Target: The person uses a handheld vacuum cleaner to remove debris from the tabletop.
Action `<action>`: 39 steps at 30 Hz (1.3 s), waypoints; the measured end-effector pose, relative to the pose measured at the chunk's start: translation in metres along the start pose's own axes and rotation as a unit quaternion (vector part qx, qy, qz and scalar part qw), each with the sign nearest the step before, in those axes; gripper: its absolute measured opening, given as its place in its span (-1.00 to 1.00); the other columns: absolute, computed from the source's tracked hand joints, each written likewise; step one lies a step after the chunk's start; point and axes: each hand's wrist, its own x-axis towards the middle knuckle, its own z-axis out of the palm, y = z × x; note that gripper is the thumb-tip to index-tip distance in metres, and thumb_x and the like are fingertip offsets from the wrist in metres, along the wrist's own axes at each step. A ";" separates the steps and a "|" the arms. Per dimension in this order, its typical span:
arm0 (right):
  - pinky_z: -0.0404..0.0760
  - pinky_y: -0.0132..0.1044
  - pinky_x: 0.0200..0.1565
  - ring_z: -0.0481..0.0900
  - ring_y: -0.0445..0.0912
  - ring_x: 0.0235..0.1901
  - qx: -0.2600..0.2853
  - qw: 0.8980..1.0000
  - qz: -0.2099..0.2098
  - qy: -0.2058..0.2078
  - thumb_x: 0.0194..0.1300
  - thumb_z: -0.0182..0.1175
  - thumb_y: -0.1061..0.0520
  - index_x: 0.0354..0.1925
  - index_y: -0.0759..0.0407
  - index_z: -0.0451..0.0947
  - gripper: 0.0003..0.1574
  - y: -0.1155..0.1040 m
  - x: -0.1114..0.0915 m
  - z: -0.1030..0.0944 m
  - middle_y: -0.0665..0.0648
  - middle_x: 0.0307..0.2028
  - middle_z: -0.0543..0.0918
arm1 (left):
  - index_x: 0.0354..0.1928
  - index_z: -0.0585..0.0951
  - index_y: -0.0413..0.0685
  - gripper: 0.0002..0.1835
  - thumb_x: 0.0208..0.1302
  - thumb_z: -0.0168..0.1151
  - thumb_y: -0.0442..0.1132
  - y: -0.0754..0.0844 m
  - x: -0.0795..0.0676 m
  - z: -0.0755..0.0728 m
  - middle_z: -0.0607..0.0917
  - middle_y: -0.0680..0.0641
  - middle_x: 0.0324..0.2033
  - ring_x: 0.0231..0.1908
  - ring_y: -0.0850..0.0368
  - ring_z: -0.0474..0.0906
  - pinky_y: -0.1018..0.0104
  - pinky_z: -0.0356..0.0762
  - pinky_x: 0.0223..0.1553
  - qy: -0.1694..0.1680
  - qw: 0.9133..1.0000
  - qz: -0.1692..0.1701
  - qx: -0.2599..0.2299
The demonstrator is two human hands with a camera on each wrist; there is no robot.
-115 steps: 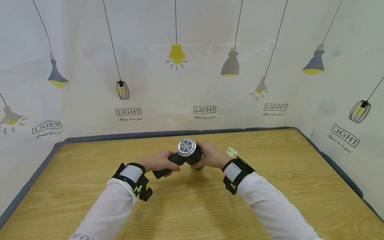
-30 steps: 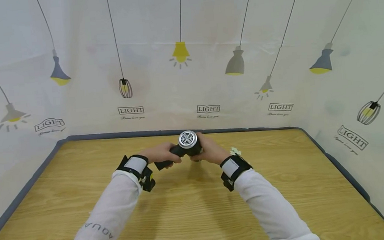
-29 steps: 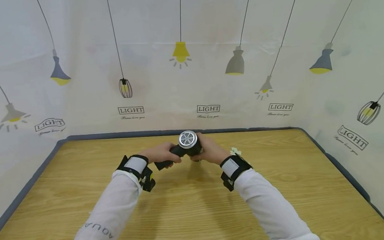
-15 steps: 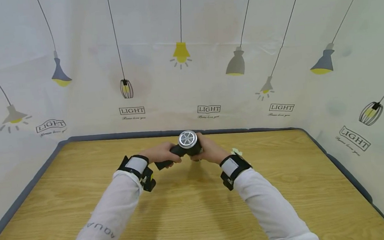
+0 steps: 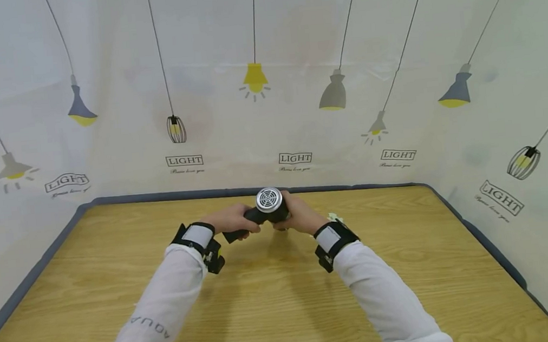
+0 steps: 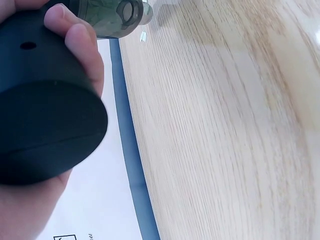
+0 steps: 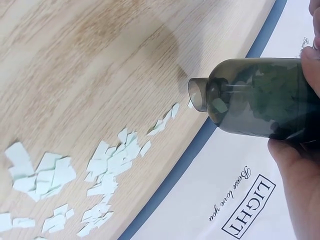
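Note:
A black handheld vacuum cleaner (image 5: 269,199) with a round silver vent is held near the back of the table. My left hand (image 5: 231,219) grips its handle, whose flat end fills the left wrist view's left side. My right hand (image 5: 302,214) holds the vacuum's body from the right. In the right wrist view, fingers and thumb lie around the smoky see-through dust cup (image 7: 260,97), which has greenish scraps inside. Its short clear nozzle (image 7: 197,94) points at the tabletop beside a line of pale green paper scraps (image 7: 112,165). Whether the nozzle touches the wood cannot be told.
The wooden table (image 5: 267,313) is bordered by a blue-grey edge strip (image 5: 159,196). White sheeting (image 5: 223,88) printed with lamps rises behind it and at both sides. Most scraps are hidden behind the right wrist in the head view.
Since the oldest frame, both hands and the vacuum have moved slightly away toward the back edge, and the right wrist covers more of the scraps. Over the last second they have hardly moved.

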 end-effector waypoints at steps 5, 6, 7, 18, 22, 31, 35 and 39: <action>0.41 0.17 0.32 0.45 0.26 0.22 0.004 1.000 -0.018 0.001 0.04 0.43 0.22 0.27 0.46 0.20 -0.07 0.010 0.000 -0.002 0.52 0.21 0.49 | -0.08 0.48 -0.35 -0.65 0.16 0.16 -0.23 0.001 0.004 0.002 0.50 0.03 -0.62 -0.62 0.24 0.42 0.43 0.46 -0.53 -0.004 1.000 -0.001 -0.009; 0.42 0.17 0.32 0.45 0.26 0.21 0.001 1.000 -0.019 0.000 0.04 0.43 0.20 0.26 0.46 0.21 -0.08 0.012 0.000 -0.003 0.52 0.21 0.50 | -0.08 0.48 -0.35 -0.65 0.16 0.15 -0.23 0.002 0.004 0.002 0.50 0.03 -0.63 -0.62 0.24 0.42 0.43 0.46 -0.53 -0.005 1.000 0.001 -0.010; 0.42 0.17 0.31 0.45 0.25 0.21 0.001 1.000 -0.019 0.000 0.04 0.43 0.20 0.26 0.46 0.21 -0.08 0.012 0.000 -0.003 0.52 0.20 0.50 | -0.09 0.48 -0.35 -0.66 0.15 0.15 -0.23 0.003 0.004 0.002 0.50 0.03 -0.63 -0.63 0.24 0.42 0.43 0.46 -0.53 -0.006 1.000 0.001 -0.010; 0.40 0.15 0.35 0.42 0.25 0.25 -0.013 1.000 0.015 -0.008 0.05 0.41 0.26 0.32 0.47 0.16 -0.04 0.004 -0.008 -0.010 0.50 0.25 0.47 | -0.09 0.48 -0.35 -0.69 0.19 0.14 -0.27 0.010 0.007 0.004 0.50 0.02 -0.62 -0.62 0.24 0.42 0.40 0.46 -0.52 -0.012 1.000 -0.002 -0.012; 0.42 0.15 0.33 0.44 0.25 0.24 -0.014 1.000 0.018 -0.004 0.03 0.42 0.26 0.33 0.47 0.17 -0.02 0.005 -0.009 -0.012 0.50 0.25 0.48 | -0.04 0.47 -0.38 -0.63 0.19 0.14 -0.25 0.009 0.009 0.005 0.50 0.01 -0.60 -0.61 0.23 0.42 0.39 0.46 -0.49 -0.017 1.000 0.002 -0.012; 0.44 0.16 0.31 0.46 0.24 0.21 -0.013 1.000 0.026 -0.002 0.02 0.43 0.26 0.31 0.46 0.19 -0.03 0.009 -0.011 -0.014 0.50 0.23 0.50 | -0.05 0.48 -0.37 -0.67 0.20 0.13 -0.28 0.011 0.013 0.007 0.51 -0.01 -0.59 -0.61 0.23 0.43 0.37 0.48 -0.47 -0.027 0.999 0.009 -0.016; 0.45 0.16 0.30 0.47 0.25 0.20 -0.012 1.000 0.020 0.001 0.02 0.43 0.26 0.30 0.48 0.20 -0.04 0.012 -0.012 -0.015 0.51 0.21 0.51 | -0.08 0.48 -0.35 -0.69 0.18 0.13 -0.28 0.011 0.016 0.008 0.52 -0.02 -0.59 -0.62 0.23 0.43 0.39 0.47 -0.49 -0.028 0.999 0.012 -0.018; 0.44 0.16 0.30 0.46 0.26 0.20 -0.010 1.000 0.016 0.004 0.01 0.42 0.26 0.30 0.49 0.19 -0.04 0.015 -0.012 -0.017 0.51 0.21 0.50 | -0.09 0.48 -0.34 -0.69 0.18 0.14 -0.27 0.014 0.017 0.009 0.51 0.00 -0.60 -0.62 0.24 0.42 0.39 0.47 -0.49 -0.028 0.999 0.011 -0.017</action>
